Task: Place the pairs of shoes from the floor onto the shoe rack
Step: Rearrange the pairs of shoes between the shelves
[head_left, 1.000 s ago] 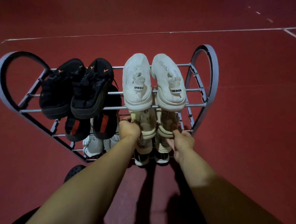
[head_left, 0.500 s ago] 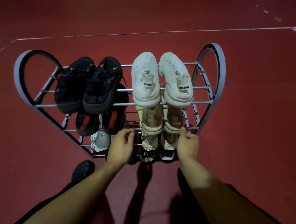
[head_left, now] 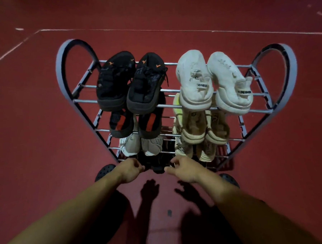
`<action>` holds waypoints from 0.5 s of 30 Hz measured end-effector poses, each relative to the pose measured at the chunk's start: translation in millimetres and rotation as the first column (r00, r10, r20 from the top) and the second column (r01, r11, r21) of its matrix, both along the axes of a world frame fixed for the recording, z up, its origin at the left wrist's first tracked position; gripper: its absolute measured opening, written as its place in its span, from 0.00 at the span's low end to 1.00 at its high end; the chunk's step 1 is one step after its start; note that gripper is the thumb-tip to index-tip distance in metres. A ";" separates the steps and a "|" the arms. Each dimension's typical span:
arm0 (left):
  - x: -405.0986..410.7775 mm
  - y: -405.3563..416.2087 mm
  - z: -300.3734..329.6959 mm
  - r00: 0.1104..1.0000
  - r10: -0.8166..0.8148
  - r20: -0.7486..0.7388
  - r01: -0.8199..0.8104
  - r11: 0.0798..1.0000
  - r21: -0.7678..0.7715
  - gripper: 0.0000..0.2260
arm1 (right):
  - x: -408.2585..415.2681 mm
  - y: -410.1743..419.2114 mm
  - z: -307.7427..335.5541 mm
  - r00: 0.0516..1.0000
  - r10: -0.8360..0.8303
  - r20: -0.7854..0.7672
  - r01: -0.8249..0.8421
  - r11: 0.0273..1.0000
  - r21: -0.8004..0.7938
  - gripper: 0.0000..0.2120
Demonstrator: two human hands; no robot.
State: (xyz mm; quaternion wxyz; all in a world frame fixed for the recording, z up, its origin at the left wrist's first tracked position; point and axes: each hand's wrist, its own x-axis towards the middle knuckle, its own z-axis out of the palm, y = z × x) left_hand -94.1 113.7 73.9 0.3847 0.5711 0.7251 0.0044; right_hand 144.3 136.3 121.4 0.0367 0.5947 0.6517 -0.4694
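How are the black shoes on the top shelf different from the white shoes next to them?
The black lace-up shoes with small orange marks are dark, while the white chunky sneakers are pale with small black-lettered tabs at the heel. The black pair sits on the left side of the grey metal heart-shaped shoe rack; the white pair sits on the right side. Both pairs rest on the top shelf, side by side, with heels towards the camera.

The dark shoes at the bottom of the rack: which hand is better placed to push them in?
Neither clearly. The left hand and right hand flank the dark shoes about equally; using both seems best. Whether either touches them cannot be told.
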 end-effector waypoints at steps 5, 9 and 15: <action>-5.9 5.1 -13.6 1.000 -0.008 -0.009 0.008 1.000 0.013 0.11 | 7.1 22.2 -11.0 0.975 -0.209 -0.073 0.207 0.978 -0.035 0.33; -3.5 13.7 -23.6 0.995 0.092 0.036 -0.094 0.994 0.050 0.12 | 3.9 23.7 -34.0 0.957 -0.288 -0.044 0.287 0.958 -0.027 0.35; 30.2 38.7 -28.4 0.872 0.401 0.282 -0.408 0.912 -0.038 0.11 | -24.6 36.0 -45.2 0.898 -0.410 -0.157 0.405 0.912 -0.065 0.36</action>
